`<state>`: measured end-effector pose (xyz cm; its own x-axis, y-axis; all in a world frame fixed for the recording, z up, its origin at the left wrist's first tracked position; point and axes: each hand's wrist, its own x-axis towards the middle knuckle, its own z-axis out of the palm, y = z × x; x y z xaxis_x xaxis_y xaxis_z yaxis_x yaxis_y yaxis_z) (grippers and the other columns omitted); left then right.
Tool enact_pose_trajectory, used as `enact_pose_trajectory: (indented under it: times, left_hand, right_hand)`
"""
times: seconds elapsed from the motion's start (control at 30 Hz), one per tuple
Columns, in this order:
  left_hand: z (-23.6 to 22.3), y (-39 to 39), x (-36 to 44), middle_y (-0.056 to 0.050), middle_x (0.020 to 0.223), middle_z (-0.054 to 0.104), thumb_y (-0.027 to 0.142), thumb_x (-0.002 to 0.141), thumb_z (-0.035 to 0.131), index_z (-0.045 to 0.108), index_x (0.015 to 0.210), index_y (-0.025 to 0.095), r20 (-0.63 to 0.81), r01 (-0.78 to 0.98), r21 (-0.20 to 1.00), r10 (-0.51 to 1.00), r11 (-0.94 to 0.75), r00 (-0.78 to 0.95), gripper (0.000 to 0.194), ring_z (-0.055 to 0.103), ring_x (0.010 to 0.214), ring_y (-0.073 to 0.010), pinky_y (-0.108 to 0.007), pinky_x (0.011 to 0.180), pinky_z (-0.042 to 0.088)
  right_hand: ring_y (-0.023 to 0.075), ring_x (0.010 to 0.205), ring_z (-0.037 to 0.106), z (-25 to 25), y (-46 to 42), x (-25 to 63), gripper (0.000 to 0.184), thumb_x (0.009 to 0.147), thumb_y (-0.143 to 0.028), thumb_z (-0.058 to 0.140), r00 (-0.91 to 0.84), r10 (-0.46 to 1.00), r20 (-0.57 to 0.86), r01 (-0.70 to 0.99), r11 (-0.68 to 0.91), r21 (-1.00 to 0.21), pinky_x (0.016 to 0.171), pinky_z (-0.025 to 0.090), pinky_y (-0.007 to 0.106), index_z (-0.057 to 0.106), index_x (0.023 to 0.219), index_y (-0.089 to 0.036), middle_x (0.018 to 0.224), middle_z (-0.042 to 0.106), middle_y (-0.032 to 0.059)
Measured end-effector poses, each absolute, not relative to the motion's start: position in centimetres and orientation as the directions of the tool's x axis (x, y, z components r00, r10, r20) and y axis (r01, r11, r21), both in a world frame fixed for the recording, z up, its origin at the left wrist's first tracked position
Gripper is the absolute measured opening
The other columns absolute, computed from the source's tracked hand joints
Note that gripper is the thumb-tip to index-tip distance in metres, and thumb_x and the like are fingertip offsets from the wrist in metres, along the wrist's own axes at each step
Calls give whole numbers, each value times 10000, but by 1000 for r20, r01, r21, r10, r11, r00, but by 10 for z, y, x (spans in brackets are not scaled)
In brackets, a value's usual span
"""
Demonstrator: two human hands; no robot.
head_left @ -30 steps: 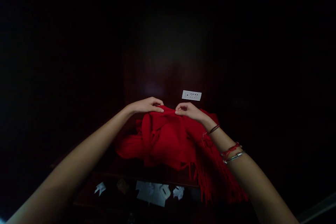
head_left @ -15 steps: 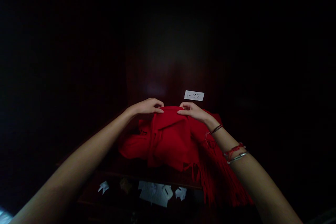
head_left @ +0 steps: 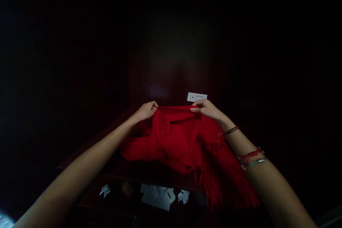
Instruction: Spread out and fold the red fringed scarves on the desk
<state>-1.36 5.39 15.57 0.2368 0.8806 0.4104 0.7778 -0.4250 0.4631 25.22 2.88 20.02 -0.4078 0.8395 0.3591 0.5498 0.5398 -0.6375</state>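
Observation:
A red fringed scarf (head_left: 179, 139) lies bunched on a dark wooden surface, its long tassels spilling over the front right edge. My left hand (head_left: 148, 110) pinches the scarf's upper left corner between thumb and fingers. At the other end of that raised edge, my right hand (head_left: 207, 109) grips the cloth in the same way. Between the two hands the edge is drawn nearly straight, with loose folds hanging below it. Bracelets circle my right wrist and forearm.
Behind the scarf a white socket panel (head_left: 197, 96) is set in the dark back. Below the front edge, an open drawer or shelf holds white papers (head_left: 153, 195), crumpled tissue (head_left: 183, 196), another white scrap (head_left: 105, 190) and a brownish item (head_left: 127, 188). Surroundings are very dark.
My hands have moved apart, the left one leftward and the right one rightward and slightly up. The scarf edge between them is now wider and tauter.

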Motion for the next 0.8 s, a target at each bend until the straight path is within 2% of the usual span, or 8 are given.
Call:
enact_pose_trajectory:
  times: [0.1,0.2,0.3,0.4,0.5,0.57,0.63,0.8]
  left_hand:
    - [166,48,-19,-10,646,551,358,768,375,541,737,127,393,550,677,872,-489,292,286,491,571,-121,-212,514,361]
    - [184,38,-31,3,643,569,432,710,473,583,684,127,237,480,693,798,-538,554,325,498,590,-120,-202,534,366]
    - [201,31,-46,1,759,613,406,653,555,623,793,150,59,509,663,716,-549,695,299,531,708,-145,-205,617,384]
    - [205,33,-52,-8,831,617,419,660,531,623,811,161,64,613,545,758,-572,650,313,535,781,-164,-217,669,386]
    - [195,42,-46,-66,840,621,385,626,559,627,784,146,-5,902,214,923,-375,385,294,548,794,-213,-273,687,388]
    - [188,48,-41,-120,872,617,358,640,547,629,816,138,51,989,-2,988,-145,145,293,552,827,-259,-340,724,377]
    - [187,53,-40,-156,889,610,346,687,497,628,848,128,217,997,-77,976,-4,20,301,552,853,-285,-401,771,344]
    - [223,64,-70,-173,812,610,314,699,461,626,801,95,592,993,53,797,109,-119,292,557,830,-304,-427,766,342]
  right_hand:
    - [86,513,393,204,31,268,253,602,-391,558,-298,855,423,566,516,-644,497,312,219,474,563,-156,533,433,-38]
    - [86,520,389,207,36,286,251,602,-398,553,-193,835,516,633,508,-585,493,303,212,466,593,-162,547,441,-37]
    - [91,541,405,212,38,301,212,602,-360,563,-123,781,612,732,488,-476,503,305,206,477,615,-166,575,471,-30]
    - [96,539,427,219,36,306,167,623,-323,554,-93,755,649,793,450,-410,506,312,204,501,642,-166,582,497,-24]
    - [116,571,463,224,34,303,115,658,-268,524,-158,697,700,876,427,-227,541,331,222,549,667,-156,612,533,4]
    - [138,620,483,227,34,301,115,685,-225,493,-225,622,750,908,414,-71,583,343,240,578,678,-147,652,546,32]
    - [154,654,492,235,33,301,144,709,-200,464,-247,552,797,919,393,12,612,350,256,595,698,-142,686,551,55]
    - [178,681,501,261,26,316,174,740,-225,449,-84,465,881,966,256,-43,621,358,279,599,762,-140,727,554,82]
